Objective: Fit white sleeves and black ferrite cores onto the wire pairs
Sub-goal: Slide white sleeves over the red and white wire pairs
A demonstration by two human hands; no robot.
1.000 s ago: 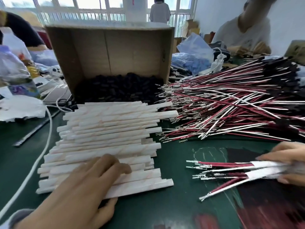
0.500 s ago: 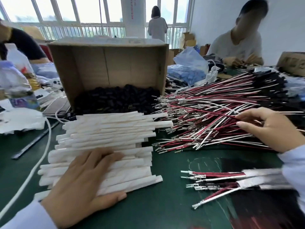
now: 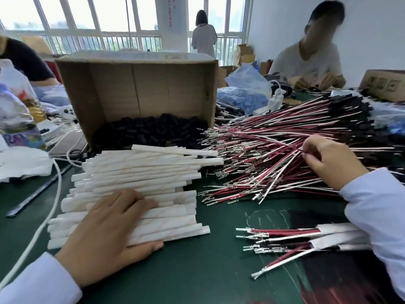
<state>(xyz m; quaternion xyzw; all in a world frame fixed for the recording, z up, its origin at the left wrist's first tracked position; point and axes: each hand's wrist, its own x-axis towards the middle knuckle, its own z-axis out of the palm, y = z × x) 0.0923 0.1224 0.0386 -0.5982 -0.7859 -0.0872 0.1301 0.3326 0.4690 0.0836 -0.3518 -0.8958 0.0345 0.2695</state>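
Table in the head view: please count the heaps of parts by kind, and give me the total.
Stack of white sleeves: 1
Pile of loose wire pairs: 1
Box of black ferrite cores: 1
Group of sleeved wire pairs: 1
Total: 4

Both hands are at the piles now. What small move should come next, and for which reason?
Probably the right hand should draw the wire pair it pinches out of the wire pile. Its fingertips grip wires there, but nothing is lifted free yet. The left hand lies flat on the white sleeves, well placed to pick one up once a pair is out.
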